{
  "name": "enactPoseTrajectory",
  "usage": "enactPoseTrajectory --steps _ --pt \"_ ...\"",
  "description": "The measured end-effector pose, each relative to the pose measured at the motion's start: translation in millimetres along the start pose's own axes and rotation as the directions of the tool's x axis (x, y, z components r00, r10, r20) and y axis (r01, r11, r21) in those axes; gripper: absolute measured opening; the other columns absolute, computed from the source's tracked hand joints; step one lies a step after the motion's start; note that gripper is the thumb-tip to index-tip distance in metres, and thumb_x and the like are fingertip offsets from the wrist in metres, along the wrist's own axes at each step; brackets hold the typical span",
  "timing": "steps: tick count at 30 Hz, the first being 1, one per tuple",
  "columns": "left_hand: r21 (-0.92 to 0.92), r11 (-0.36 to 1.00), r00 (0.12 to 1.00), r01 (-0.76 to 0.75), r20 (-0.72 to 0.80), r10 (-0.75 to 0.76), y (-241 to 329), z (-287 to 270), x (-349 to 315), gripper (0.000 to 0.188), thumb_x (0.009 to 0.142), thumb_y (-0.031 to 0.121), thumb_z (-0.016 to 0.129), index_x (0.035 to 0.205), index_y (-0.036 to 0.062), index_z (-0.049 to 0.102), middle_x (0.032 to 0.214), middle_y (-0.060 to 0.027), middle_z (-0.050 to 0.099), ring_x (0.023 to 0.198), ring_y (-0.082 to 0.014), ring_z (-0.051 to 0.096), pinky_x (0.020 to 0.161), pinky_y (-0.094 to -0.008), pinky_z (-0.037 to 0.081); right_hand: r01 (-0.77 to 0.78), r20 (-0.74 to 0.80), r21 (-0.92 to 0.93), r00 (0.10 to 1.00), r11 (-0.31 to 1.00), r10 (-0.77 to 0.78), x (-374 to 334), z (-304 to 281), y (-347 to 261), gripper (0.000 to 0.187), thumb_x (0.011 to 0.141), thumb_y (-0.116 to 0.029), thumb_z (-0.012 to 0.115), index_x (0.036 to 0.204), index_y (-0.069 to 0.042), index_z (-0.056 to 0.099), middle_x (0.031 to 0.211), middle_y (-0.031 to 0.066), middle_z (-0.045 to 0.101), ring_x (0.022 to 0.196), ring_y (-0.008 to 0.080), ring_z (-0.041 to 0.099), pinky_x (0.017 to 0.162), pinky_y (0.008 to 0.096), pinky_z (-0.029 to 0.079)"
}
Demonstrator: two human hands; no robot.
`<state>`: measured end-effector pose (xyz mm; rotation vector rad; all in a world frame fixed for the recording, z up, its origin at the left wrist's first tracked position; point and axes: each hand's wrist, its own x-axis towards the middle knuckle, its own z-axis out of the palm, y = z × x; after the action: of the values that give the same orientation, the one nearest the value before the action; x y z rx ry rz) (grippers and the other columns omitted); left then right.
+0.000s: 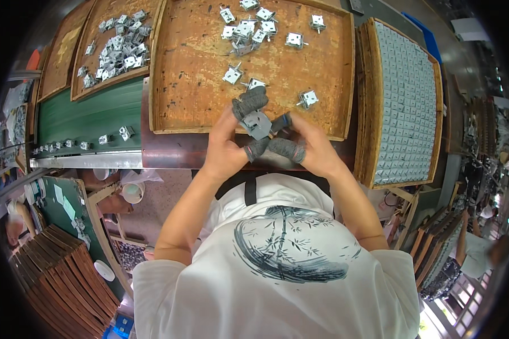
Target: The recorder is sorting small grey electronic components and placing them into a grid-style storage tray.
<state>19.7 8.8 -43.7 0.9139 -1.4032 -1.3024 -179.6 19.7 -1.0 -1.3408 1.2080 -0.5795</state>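
The left hand (226, 144) and right hand (319, 147) are hovering over the near rim of the tray (192, 85), which is offering bare room on its left, while loose parts (245, 31) are lying beyond. Both hands are partly hiding the held part (257, 125). The left hand's grip is grasping it; the right hand's fingertips are crowding its right side, whether pinching anything I cannot tell.
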Motion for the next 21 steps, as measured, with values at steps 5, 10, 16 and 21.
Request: enactPoseTrajectory --steps 5,10,16,21 --pt "0.058 0.998 0.992 -0.037 0.120 0.030 13.2 -0.3 9.3 0.061 0.074 0.016 0.080 0.129 0.0031 0.058 0.134 -0.0126 0.057 0.125 -0.0280 0.052 0.104 -0.0385 0.040 0.139 -0.080 -0.283 0.983 0.949 -0.167 10.3 7.2 -20.7 0.041 0.078 -0.029 0.077 0.100 0.000 0.059 0.080 0.0093 0.060 0.072 0.0146 0.058 0.065 0.0295 0.047" --pt "-0.064 0.997 0.999 0.039 0.031 -0.037 15.3 7.5 15.2 0.064 0.073 0.018 0.081 0.130 0.0032 0.057 0.130 -0.0142 0.059 0.118 -0.0287 0.057 0.099 -0.0365 0.045 0.100 -0.172 -0.424 0.967 0.900 -0.188 19.6 13.5 -20.6 0.032 0.074 -0.027 0.077 0.085 -0.001 0.065 0.074 0.0159 0.065 0.066 0.0272 0.066 0.060 0.0352 0.049" --pt "0.183 0.983 0.992 -0.029 0.126 0.006 11.7 -3.9 27.1 0.066 0.070 0.013 0.080 0.131 0.0039 0.056 0.123 -0.0152 0.062 0.113 -0.0260 0.060 0.094 -0.0346 0.048 0.142 -0.130 -0.450 0.966 0.882 -0.222 25.9 3.0 -18.1 0.029 0.075 -0.027 0.075 0.084 -0.001 0.065 0.074 0.0171 0.066 0.068 0.0289 0.067 0.061 0.0347 0.050" --pt "0.382 0.923 0.926 0.047 0.329 -0.184 -21.9 -7.9 38.7 0.057 0.074 0.006 0.075 0.129 0.0053 0.058 0.111 -0.0134 0.064 0.100 -0.0222 0.061 0.088 -0.0343 0.051 -0.095 -0.101 -0.110 0.991 0.989 0.084 22.3 -37.9 24.0 0.028 0.080 -0.025 0.069 0.089 0.001 0.065 0.077 0.0202 0.066 0.075 0.0323 0.067 0.068 0.0379 0.050"
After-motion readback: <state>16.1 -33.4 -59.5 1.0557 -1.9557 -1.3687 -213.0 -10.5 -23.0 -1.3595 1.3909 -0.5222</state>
